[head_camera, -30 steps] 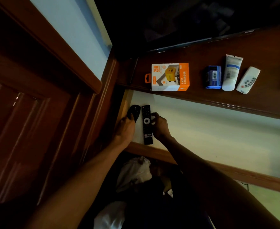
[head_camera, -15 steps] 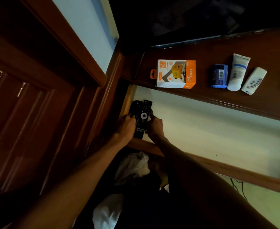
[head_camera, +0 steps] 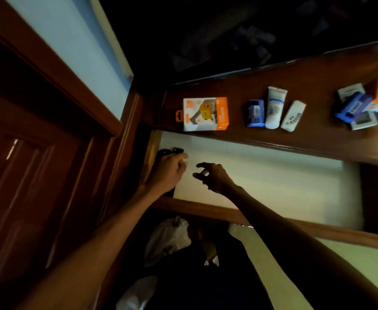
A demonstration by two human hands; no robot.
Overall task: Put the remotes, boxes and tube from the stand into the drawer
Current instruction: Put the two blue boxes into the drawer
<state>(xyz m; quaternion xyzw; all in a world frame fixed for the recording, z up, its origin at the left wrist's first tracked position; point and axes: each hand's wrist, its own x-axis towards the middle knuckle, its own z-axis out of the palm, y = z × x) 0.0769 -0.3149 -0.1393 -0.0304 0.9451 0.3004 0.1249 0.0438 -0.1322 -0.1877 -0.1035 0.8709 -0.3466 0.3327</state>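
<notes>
Hovering over the drawer [head_camera: 273, 175], right hand [head_camera: 215, 177] spreads empty fingers; left hand [head_camera: 168, 171], fingers loosely curled, covers black remotes [head_camera: 172, 151].

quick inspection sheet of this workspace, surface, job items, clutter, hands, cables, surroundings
surface: dark wooden stand top; open drawer below it with a pale floor
job's things: two black remotes lie in the drawer's left corner, mostly hidden by the left hand; orange charger box, blue box, white tube and white remote lie on the stand
clutter: pile of small boxes at the stand's right end
grippers: left hand over the black remotes, grip unclear; right hand open, empty, above the drawer floor
cables: nothing seen
surroundings: wooden door frame on the left; white cloth below the drawer front
</notes>
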